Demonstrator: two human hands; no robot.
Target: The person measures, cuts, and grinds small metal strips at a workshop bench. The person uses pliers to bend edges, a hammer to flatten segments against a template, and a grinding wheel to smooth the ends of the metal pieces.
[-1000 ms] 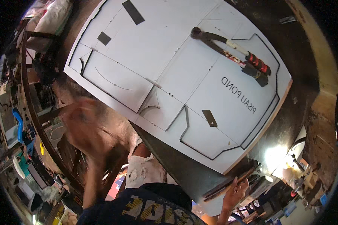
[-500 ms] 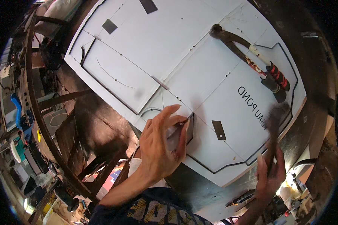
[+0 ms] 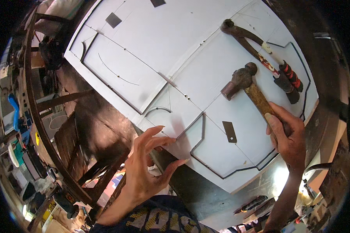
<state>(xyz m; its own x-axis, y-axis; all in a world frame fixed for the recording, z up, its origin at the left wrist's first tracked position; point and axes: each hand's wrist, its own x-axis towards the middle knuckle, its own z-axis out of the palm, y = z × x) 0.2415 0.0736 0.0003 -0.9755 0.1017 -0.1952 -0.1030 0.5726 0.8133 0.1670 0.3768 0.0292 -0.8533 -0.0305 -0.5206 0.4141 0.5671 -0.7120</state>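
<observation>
My right hand (image 3: 287, 136) is closed around the wooden handle of a hammer (image 3: 258, 98), whose rusty head is over the right part of a white board (image 3: 206, 93). My left hand (image 3: 149, 167) is at the board's near edge with nothing visible in it, thumb and forefinger spread apart. The forefinger tip is close to the end of a thin black strip (image 3: 190, 125) that follows a bent outline on the board. A pair of pincers (image 3: 256, 54) with black and red wrapped handles lies on the board beyond the hammer.
A small dark metal plate with a hole (image 3: 229, 132) lies between my hands, and a dark square piece (image 3: 113, 20) sits farther off. More black strips (image 3: 112, 92) edge the board's left side. A wooden frame (image 3: 46, 132) and cluttered tools stand at the left.
The hammer has swung up and leftward over the board in my right hand. My left hand has drawn back from the strip's corner toward the near left, its fingers parting wider.
</observation>
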